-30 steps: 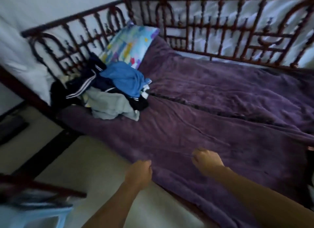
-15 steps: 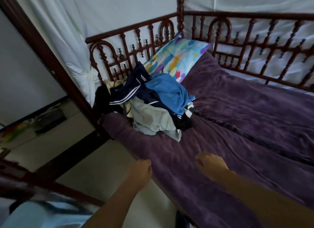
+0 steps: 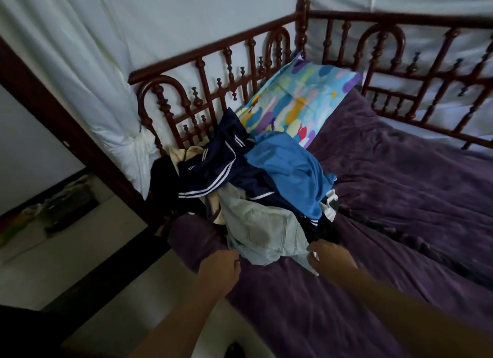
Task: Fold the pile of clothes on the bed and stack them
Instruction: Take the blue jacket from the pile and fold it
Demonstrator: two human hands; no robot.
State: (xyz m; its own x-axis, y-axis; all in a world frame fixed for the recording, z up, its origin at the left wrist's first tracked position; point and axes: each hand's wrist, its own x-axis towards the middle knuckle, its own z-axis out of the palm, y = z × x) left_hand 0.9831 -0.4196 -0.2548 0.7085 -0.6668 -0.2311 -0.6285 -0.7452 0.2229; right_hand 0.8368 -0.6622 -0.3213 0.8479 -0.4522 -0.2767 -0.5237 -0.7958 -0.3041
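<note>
- Denim, a pale-blue garment (image 3: 266,232), lies at the front of the crumpled clothes pile (image 3: 240,176), near the edge of the purple-blanketed bed (image 3: 400,197).
- The right hand (image 3: 330,256) fingers apparently pinch its hem. The left hand (image 3: 220,267) is curled beside it; I cannot tell if it grips.
- Risk: pulling could drag tangled neighbours onto the floor.

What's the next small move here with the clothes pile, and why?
Probably grip the pale denim and draw it off the pile onto the blanket: it lies nearest, and the left hand and right hand are both at its near edge.
</note>
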